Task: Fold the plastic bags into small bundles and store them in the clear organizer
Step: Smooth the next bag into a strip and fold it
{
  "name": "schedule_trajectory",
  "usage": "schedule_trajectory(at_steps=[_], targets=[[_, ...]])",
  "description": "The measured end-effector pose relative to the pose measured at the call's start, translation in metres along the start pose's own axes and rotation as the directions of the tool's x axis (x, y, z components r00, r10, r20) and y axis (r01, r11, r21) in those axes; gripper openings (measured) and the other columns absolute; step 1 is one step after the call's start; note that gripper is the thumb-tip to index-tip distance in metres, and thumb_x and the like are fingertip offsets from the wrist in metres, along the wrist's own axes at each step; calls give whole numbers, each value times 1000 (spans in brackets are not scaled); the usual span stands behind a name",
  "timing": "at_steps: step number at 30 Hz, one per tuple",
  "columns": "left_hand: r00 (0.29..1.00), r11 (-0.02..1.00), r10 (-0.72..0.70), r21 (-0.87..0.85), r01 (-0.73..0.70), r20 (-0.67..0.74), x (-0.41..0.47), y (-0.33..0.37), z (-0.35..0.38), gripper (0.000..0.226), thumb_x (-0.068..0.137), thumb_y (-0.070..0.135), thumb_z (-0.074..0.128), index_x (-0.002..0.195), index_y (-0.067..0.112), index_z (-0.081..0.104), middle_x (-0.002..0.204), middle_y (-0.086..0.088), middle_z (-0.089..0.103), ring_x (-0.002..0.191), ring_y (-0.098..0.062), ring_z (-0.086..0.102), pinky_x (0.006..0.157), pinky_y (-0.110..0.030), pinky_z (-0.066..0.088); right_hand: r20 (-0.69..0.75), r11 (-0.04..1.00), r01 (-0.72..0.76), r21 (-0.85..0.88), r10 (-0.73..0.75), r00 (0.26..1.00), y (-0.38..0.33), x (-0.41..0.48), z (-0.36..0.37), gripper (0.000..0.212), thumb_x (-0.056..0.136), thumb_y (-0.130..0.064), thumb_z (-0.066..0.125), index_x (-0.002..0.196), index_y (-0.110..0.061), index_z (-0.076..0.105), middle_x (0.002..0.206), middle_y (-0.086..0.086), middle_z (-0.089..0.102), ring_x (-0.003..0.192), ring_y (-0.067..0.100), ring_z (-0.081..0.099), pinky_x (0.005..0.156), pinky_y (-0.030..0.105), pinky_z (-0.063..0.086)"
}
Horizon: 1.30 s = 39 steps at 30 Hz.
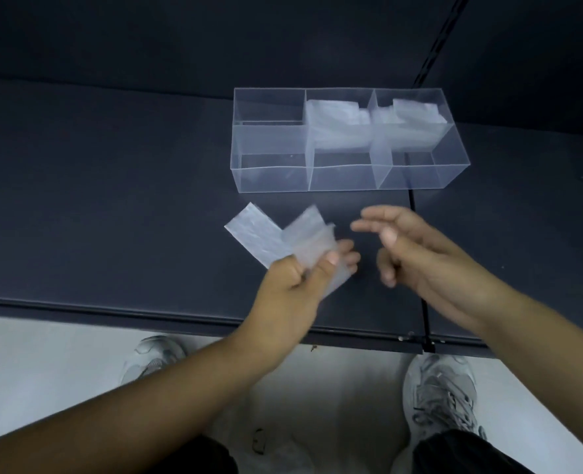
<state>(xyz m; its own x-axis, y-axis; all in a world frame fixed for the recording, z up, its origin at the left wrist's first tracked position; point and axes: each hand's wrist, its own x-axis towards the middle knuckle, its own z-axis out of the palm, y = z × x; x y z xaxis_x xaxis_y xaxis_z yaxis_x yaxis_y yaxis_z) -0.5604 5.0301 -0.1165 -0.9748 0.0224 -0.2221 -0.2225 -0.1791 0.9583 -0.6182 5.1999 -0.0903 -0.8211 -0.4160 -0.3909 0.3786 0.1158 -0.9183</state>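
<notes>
translucent white plastic bag (259, 234), clear organizer (273, 172), dark table (112, 200)

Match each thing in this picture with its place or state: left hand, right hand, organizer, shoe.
Things:
1. left hand
2. right hand
3. organizer
4. shoe

Places or states:
a. on the floor
b. holds nothing, fingers relaxed
c. on the table, with bundles inside
d. grips a bag

Pairs: 1-d, 2-b, 3-c, 4-a
</notes>
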Motion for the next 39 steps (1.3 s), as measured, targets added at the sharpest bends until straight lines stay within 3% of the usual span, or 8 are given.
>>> schedule_trajectory(at_steps=[4, 15, 20, 22, 25, 30, 35, 39], targets=[[981, 974, -185, -124, 191, 61, 16, -7, -15, 28, 100, 18, 42, 117, 11, 64, 108, -6, 72, 103, -15, 67, 86, -21, 53, 230, 987, -54, -149, 87, 969, 32, 15, 15, 40, 87, -8, 67, 123, -15, 52, 94, -2, 68, 58, 8, 52, 57, 24, 47], [888, 895, -420, -243, 373, -185, 61, -16, -73, 23, 98, 14, 48, 112, 4, 64, 101, -10, 73, 90, -20, 71, 78, -28, 57, -75, 940, -256, -224, 245, 967, 57, 28, 31, 15, 86, -3, 66, 93, -6, 53, 69, 10, 69, 49, 21, 64, 44, 26, 50], [838, 944, 187, 330, -9, -512, 60, -3, -97, 26, 99, 8, 45, 119, 4, 61, 110, -9, 66, 92, -12, 64, 91, -22, 50, -75, 923, -308, -231, 299, 951, 52, 32, 30, 21, 84, -3, 69, 96, -6, 52, 69, 10, 70, 51, 22, 66, 42, 25, 48], [844, 614, 520, 745, -262, -132, 38, -6, -81, 29, 96, 15, 48, 121, 9, 63, 115, 0, 64, 105, -8, 57, 97, -15, 40, -68, 918, -323, -231, 316, 946, 51, 34, 30, 22, 83, -3, 70, 95, -7, 52, 66, 9, 70, 50, 21, 66, 42, 24, 48], [883, 406, 327, 794, -452, 336, 4, -30, -47, 59, 86, 47, 54, 130, 7, 56, 130, -5, 58, 120, -14, 48, 104, -19, 31, -55, 920, -337, -200, 333, 941, 48, 34, 30, 22, 84, -6, 70, 95, -8, 51, 62, 5, 69, 49, 15, 64, 41, 22, 46], [912, 332, 240, 855, -398, 332, -4, -49, -44, 69, 74, 32, 80, 130, 2, 55, 131, -9, 58, 123, -23, 53, 108, -23, 32, 19, 876, -476, 75, 476, 879, 37, 26, 31, 6, 90, -14, 63, 89, -11, 58, 64, 1, 68, 52, 11, 63, 42, 19, 44], [930, 490, 318, 808, -328, 184, 3, -41, -48, 32, 91, 21, 55, 121, 15, 65, 110, -2, 71, 99, -17, 66, 88, -23, 48, 96, 880, -414, 235, 402, 910, 3, 15, 33, 6, 91, -15, 59, 93, -10, 61, 90, 11, 73, 53, 15, 64, 44, 22, 49], [981, 697, 192, 702, -148, 16, 21, -31, -60, 25, 98, 25, 52, 79, 35, 65, 58, 1, 52, 53, -16, 49, 55, -31, 41, -206, 973, -27, -230, -22, 978, -2, 20, 31, 20, 90, -4, 61, 101, -19, 56, 109, 2, 68, 73, 16, 68, 65, 24, 54]])
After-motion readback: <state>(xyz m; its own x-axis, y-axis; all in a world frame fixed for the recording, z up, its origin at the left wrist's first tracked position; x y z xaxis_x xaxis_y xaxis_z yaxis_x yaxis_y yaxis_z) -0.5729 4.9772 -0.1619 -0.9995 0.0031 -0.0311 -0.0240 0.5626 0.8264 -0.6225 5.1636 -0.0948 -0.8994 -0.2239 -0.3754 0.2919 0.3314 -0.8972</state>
